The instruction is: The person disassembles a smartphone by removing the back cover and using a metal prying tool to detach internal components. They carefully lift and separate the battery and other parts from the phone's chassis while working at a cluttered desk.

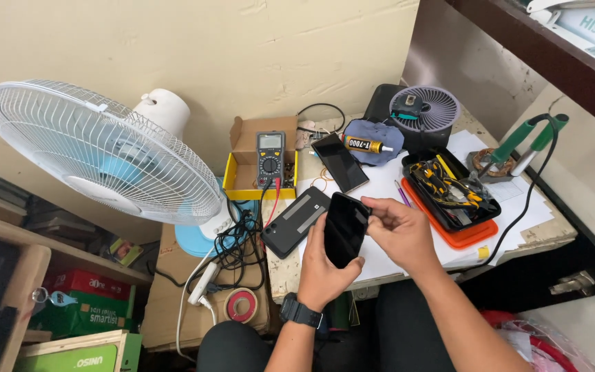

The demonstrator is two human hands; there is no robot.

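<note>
My left hand (324,270) cradles a black smartphone (344,229) from below, screen facing up and dark. My right hand (399,231) pinches the phone's upper right edge with thumb and fingers. A black watch sits on my left wrist. Just left of the phone, a dark phone back cover (295,222) lies on the white-papered desk (390,186). A second phone (340,162) lies further back on the desk.
A white fan (98,151) stands at left. A multimeter (270,158) rests in a yellow box, its leads trailing down. Behind lie a glue tube (366,145) on blue cloth and a small desk fan (424,109). At right: a black tool tray (452,189), a soldering stand (494,162).
</note>
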